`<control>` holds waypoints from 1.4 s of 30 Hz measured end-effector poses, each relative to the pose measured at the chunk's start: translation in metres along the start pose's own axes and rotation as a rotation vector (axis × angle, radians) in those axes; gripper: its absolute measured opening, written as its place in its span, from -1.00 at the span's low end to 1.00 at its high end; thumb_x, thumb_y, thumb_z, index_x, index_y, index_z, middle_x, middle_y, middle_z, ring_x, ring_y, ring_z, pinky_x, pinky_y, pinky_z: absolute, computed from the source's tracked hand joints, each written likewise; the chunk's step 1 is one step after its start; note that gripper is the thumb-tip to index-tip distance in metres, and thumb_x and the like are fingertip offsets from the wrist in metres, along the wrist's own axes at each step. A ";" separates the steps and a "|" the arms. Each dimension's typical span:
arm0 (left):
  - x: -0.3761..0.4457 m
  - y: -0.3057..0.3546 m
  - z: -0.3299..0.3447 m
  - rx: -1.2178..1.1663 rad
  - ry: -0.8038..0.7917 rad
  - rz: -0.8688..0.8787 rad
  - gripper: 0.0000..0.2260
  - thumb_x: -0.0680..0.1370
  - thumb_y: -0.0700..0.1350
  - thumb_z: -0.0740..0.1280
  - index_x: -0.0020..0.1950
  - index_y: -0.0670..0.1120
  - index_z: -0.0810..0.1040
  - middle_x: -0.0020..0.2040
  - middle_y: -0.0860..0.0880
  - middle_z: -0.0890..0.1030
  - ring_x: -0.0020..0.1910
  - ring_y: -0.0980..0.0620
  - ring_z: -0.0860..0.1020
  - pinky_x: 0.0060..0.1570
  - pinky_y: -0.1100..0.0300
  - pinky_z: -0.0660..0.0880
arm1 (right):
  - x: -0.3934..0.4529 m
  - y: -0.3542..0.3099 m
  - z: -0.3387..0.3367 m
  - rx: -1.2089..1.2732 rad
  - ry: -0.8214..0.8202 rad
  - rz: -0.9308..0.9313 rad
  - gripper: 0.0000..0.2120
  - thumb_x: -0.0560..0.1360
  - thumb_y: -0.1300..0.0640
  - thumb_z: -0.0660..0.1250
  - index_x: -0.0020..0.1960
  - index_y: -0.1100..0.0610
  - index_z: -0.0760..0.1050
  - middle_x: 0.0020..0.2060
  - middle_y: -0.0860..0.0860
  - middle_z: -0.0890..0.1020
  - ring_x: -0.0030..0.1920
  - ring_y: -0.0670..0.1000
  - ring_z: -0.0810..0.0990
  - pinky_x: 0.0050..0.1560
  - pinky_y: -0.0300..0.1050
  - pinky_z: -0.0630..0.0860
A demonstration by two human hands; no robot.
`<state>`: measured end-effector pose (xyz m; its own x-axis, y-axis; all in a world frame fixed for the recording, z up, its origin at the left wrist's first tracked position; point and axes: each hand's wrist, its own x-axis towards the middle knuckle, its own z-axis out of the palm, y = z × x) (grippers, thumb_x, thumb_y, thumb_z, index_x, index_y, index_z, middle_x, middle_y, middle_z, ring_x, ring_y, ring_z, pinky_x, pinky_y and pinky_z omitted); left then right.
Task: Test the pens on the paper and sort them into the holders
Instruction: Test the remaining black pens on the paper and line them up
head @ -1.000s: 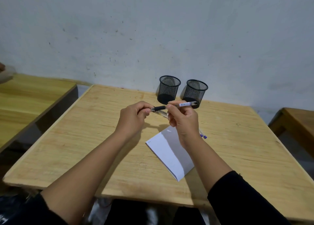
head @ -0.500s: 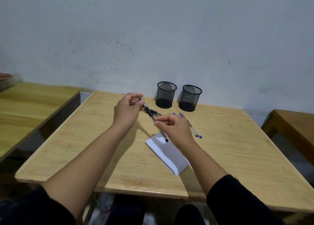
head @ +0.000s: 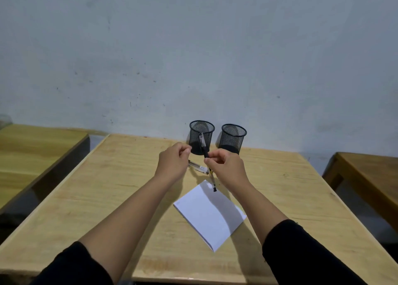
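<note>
My right hand (head: 227,168) grips a black pen (head: 204,148) around its middle. The pen is steeply tilted: its upper end is in front of the left mesh holder (head: 195,133), and its lower end hangs over the far corner of the white paper (head: 210,214). My left hand (head: 172,163) is just left of the pen, apart from it. Its fingers are pinched together, and anything small inside them is hidden. A second pen (head: 198,167) lies on the table between my hands. The right mesh holder (head: 233,138) stands beside the left one.
Both holders stand at the back edge of the wooden table (head: 107,187), against the wall. Another wooden table (head: 32,146) is at the left across a gap. A wooden bench (head: 370,170) is at the right.
My left hand has let go of the pen's end and moved off to the left. My right hand has swung the pen more upright. The camera view has tilted upwards.
</note>
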<state>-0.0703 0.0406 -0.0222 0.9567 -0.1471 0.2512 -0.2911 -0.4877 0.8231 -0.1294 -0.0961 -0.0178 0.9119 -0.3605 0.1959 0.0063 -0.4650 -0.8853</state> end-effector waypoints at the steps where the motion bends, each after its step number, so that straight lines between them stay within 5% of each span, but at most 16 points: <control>1: 0.004 -0.007 0.003 0.072 -0.002 -0.024 -0.81 0.58 -0.13 0.20 0.10 -0.06 0.57 0.03 0.00 0.62 -0.02 0.06 0.51 -0.06 0.28 0.33 | 0.004 0.003 -0.001 -0.054 -0.014 -0.017 -0.87 0.44 0.16 0.40 -0.02 0.11 0.61 -0.27 -0.04 0.61 -0.37 -0.19 0.52 -0.31 -0.34 0.43; 4: 0.008 -0.034 0.008 0.271 -0.027 -0.111 -0.78 0.57 -0.12 0.20 0.17 -0.09 0.50 0.18 -0.10 0.54 0.17 -0.09 0.48 0.10 0.09 0.44 | 0.014 0.008 0.002 -0.180 -0.053 -0.054 -0.87 0.44 0.15 0.38 -0.02 0.11 0.63 -0.28 -0.06 0.61 -0.50 -0.26 0.49 -0.34 -0.29 0.35; 9: -0.002 -0.070 0.002 0.576 -0.020 -0.157 -0.59 0.56 -0.01 0.20 0.37 -0.14 0.33 0.37 -0.13 0.37 0.38 -0.11 0.27 0.31 0.04 0.29 | 0.026 0.002 0.024 -0.284 -0.139 -0.074 -0.82 0.47 0.15 0.36 0.05 0.12 0.64 -0.20 -0.01 0.64 -0.18 -0.05 0.55 -0.13 -0.21 0.44; 15: -0.012 -0.102 -0.022 0.742 0.032 -0.247 -0.52 0.57 0.10 0.13 0.39 -0.15 0.27 0.43 -0.14 0.30 0.44 -0.11 0.20 0.38 0.00 0.21 | 0.037 -0.004 0.075 -0.262 -0.253 -0.075 -0.80 0.46 0.15 0.38 0.06 0.17 0.65 -0.11 0.09 0.69 -0.17 -0.06 0.53 -0.22 -0.26 0.43; 19: -0.019 -0.121 -0.031 0.703 0.057 -0.245 -0.51 0.57 0.12 0.08 0.41 -0.12 0.27 0.45 -0.11 0.31 0.46 -0.09 0.21 0.43 -0.01 0.18 | 0.034 -0.005 0.105 -0.036 -0.232 0.075 -0.88 0.44 0.21 0.40 -0.08 0.25 0.64 -0.25 0.08 0.61 -0.34 -0.07 0.50 -0.44 -0.40 0.41; 24: -0.022 -0.127 -0.029 0.652 0.124 -0.207 -0.56 0.58 0.05 0.09 0.42 -0.10 0.29 0.46 -0.08 0.30 0.47 -0.04 0.20 0.46 0.02 0.12 | 0.030 0.001 0.134 -0.029 -0.239 0.118 -0.84 0.43 0.19 0.39 -0.21 0.29 0.65 -0.34 0.12 0.62 -0.36 -0.03 0.52 -0.30 -0.20 0.45; 42: -0.022 -0.127 -0.028 0.649 0.122 -0.195 -0.57 0.59 0.03 0.07 0.43 -0.10 0.27 0.46 -0.07 0.28 0.48 -0.02 0.17 0.48 0.02 0.08 | 0.031 0.011 0.155 -0.164 -0.132 0.141 -0.81 0.40 0.19 0.34 -0.34 0.27 0.57 -0.48 0.07 0.51 -0.45 -0.02 0.41 -0.39 -0.23 0.32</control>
<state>-0.0544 0.1304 -0.1180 0.9734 0.0750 0.2163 -0.0174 -0.9178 0.3966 -0.0369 0.0132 -0.0869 0.9448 -0.3277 0.0088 -0.1820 -0.5466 -0.8174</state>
